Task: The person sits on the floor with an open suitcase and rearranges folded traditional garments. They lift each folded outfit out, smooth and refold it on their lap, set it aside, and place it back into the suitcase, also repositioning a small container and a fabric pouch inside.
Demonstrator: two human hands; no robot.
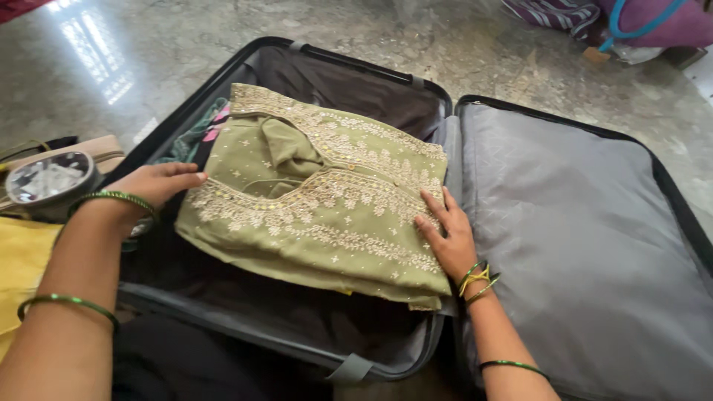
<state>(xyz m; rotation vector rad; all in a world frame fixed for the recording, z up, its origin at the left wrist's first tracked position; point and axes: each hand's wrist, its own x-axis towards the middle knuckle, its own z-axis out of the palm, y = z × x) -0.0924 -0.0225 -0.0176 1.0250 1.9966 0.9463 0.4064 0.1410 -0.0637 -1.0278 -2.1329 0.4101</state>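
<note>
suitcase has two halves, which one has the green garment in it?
The left half, the open dark-lined one: the folded green embroidered garment lies in it, with the left hand and right hand at its edges. The right half is covered by a grey zipped divider.

You have one open black hard-shell suitcase (223,82), one folded olive-green embroidered fabric garment (319,200), two bare hands (160,182) (445,234), and several green bangles (111,197).

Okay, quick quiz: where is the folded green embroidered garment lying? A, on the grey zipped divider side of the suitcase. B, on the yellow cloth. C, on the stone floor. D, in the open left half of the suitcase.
D: the green embroidered garment lies in the suitcase's open left half, with the left hand and right hand at its edges.
</note>
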